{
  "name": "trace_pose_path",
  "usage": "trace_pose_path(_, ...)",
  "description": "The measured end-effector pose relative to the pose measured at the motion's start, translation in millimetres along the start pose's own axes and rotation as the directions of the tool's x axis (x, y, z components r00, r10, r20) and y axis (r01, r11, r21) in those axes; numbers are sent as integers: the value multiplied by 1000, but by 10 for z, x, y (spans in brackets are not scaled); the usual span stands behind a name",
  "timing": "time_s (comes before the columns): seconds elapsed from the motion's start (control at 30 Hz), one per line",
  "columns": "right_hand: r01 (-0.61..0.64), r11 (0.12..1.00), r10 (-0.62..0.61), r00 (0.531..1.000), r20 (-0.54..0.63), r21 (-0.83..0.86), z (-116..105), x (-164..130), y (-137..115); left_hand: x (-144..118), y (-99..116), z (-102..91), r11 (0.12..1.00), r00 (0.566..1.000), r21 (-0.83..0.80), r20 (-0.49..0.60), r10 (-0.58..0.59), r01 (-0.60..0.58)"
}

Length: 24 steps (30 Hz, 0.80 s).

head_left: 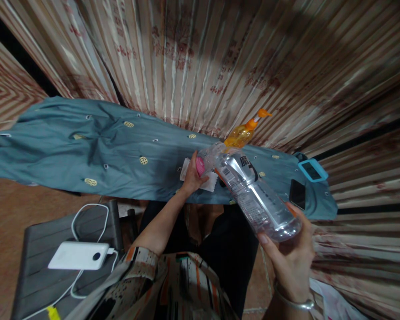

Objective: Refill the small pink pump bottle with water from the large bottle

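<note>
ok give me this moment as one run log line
left hand: on pink cap | right hand: holding clear bottle near base | orange pump bottle: beyond it | phone: on cloth

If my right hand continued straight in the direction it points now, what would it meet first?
The clear bottle, which your right hand holds near its base, lies directly in that line. Beyond it, the blue-green cloth seems to come next, though depth is unclear.
</note>
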State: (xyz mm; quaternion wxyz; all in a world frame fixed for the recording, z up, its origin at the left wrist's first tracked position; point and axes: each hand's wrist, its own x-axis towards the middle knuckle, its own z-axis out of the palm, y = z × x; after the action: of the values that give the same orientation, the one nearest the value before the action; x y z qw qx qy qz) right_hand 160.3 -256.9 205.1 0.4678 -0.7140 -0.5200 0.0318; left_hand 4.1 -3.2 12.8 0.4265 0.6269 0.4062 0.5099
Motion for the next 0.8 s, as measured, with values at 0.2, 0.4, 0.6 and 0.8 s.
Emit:
trace_pose_path(0.2, 39, 999, -39, 999, -8, -23, 3, 9, -16, -5, 27, -4, 1000, 1000, 5, 8, -4, 4)
trace_pose_path(0.4, 8, 1000, -8, 1000, -2, -3, -3, 4, -1, -5, -4, -9, 1000, 1000, 15, 4, 2, -2)
trace_pose_path(0.6, -4, 1000, 4, 1000, 1, 0, -3, 1, -4, -2, -5, 2, 1000, 1000, 16, 7, 8, -8)
trace_pose_path(0.8, 12, 1000, -12, 1000, 4, -13, -16, 3, 2, -7, 13, 7, 1000, 1000, 22, 0, 6, -6)
